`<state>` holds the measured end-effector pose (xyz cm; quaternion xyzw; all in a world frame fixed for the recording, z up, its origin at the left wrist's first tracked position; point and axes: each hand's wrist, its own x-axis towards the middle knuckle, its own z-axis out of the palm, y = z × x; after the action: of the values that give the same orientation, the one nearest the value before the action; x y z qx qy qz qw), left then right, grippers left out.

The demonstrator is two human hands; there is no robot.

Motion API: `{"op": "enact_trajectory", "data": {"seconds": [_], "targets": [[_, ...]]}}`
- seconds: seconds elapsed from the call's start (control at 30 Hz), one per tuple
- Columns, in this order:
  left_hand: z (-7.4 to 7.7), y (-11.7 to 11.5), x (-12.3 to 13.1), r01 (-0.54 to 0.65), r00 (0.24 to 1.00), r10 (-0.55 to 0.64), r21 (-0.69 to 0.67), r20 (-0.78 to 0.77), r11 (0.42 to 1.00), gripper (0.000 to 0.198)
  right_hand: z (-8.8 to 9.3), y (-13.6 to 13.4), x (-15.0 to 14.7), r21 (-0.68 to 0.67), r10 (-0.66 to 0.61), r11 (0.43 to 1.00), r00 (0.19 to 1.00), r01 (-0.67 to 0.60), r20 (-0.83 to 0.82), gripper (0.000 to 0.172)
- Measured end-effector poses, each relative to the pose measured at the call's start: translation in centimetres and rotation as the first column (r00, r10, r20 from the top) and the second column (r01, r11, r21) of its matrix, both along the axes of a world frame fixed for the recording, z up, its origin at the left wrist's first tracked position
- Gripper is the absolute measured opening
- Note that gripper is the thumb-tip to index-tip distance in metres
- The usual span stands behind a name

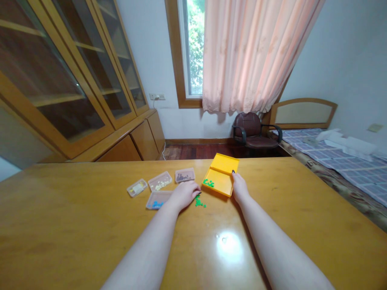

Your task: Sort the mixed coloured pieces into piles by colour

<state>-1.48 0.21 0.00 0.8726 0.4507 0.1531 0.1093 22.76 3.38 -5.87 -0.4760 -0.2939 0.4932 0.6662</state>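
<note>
My right hand point(240, 189) grips the right edge of a yellow plastic box point(221, 182), whose lid lies opened away from me. Several small green pieces point(208, 183) sit in the box's left corner. My left hand point(186, 194) has its fingers curled and pressed together, tips down at a small pile of green pieces point(198, 201) on the table. Whatever is between those fingertips is too small to make out. Partly behind my left hand and wrist is a clear tray point(149, 200) with blue pieces point(156, 204).
On the wooden table point(90, 225) stand three more small trays: one with dark pieces point(185, 176), one with cream pieces point(161, 184), one with yellow and white contents point(138, 188). Beyond the table are a glass-door cabinet point(99, 52), an armchair point(255, 131) and a bed point(326, 149).
</note>
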Motion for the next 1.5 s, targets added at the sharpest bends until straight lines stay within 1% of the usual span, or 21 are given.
{"op": "enact_trajectory", "data": {"seconds": [0.1,0.2,0.33,0.5,0.57,0.73,0.87,0.93,1.07,1.13,1.23,1.3,1.4,1.47,1.5], "targets": [[-0.1,-0.2,0.0,-0.006,1.000,0.006,-0.047,-0.013,0.999,0.012,0.2,-0.1,-0.2,-0.015,0.002,1.000,1.000,-0.002,-0.017,0.020],[0.0,-0.3,0.1,-0.054,0.998,0.050,-0.096,-0.042,0.994,0.014,0.6,-0.3,-0.4,-0.015,-0.007,1.000,1.000,0.007,-0.021,0.018],[0.1,-0.4,0.3,-0.114,0.991,0.106,-0.103,-0.084,0.988,0.016,0.9,-0.5,-0.6,-0.007,-0.002,1.000,0.999,0.002,-0.032,0.019],[0.0,-0.4,0.7,-0.146,0.984,0.129,-0.145,-0.119,0.979,0.013,0.6,-0.3,-0.4,-0.012,0.000,1.000,0.999,-0.001,-0.032,0.019],[0.0,-0.4,0.8,-0.147,0.983,0.129,-0.143,-0.128,0.979,0.012,0.6,-0.3,-0.3,-0.012,-0.006,1.000,1.000,0.006,-0.022,0.019],[0.0,-0.4,1.0,-0.138,0.978,0.128,-0.053,-0.164,0.989,0.019,0.7,-0.4,-0.4,0.011,-0.005,1.000,1.000,0.005,-0.024,0.020],[-0.3,-0.2,1.1,-0.135,0.974,0.130,-0.013,-0.186,0.991,0.020,0.9,-0.5,-0.5,0.011,0.003,1.000,1.000,-0.003,-0.018,0.021],[-0.3,-0.1,1.1,-0.148,0.977,0.152,0.038,-0.151,0.988,0.020,1.0,-0.6,-0.5,0.012,0.009,1.000,1.000,-0.009,-0.014,0.020],[-0.1,-0.2,1.3,-0.208,0.978,0.211,0.179,0.003,0.962,0.023,1.1,-0.7,-0.7,-0.001,0.047,0.999,0.999,-0.047,0.003,0.024],[0.1,-0.5,1.7,-0.200,0.980,0.193,0.215,0.052,0.956,0.024,1.1,-0.8,-0.8,-0.003,0.085,0.996,0.996,-0.085,0.004,0.028],[0.1,-1.0,2.3,-0.142,0.989,0.128,0.228,0.075,0.963,0.024,1.2,-1.0,-1.1,0.018,0.124,0.992,0.992,-0.124,0.009,0.033],[-0.1,-1.1,2.6,-0.103,0.993,0.090,0.198,0.077,0.975,0.023,1.3,-1.0,-1.2,0.020,0.130,0.991,0.991,-0.130,0.026,0.034],[-0.6,-0.9,2.6,-0.049,0.997,0.042,0.118,0.061,0.992,0.022,1.3,-1.1,-1.3,0.015,0.134,0.991,0.990,-0.134,0.043,0.034],[-0.8,-0.8,2.4,-0.040,0.997,0.035,0.082,0.063,0.996,0.023,1.3,-1.1,-1.4,0.016,0.132,0.991,0.991,-0.132,0.034,0.035],[-0.7,-0.7,2.3,-0.042,0.997,0.037,0.072,0.072,0.997,0.026,1.3,-1.1,-1.4,0.017,0.130,0.991,0.991,-0.130,0.027,0.035]]}}
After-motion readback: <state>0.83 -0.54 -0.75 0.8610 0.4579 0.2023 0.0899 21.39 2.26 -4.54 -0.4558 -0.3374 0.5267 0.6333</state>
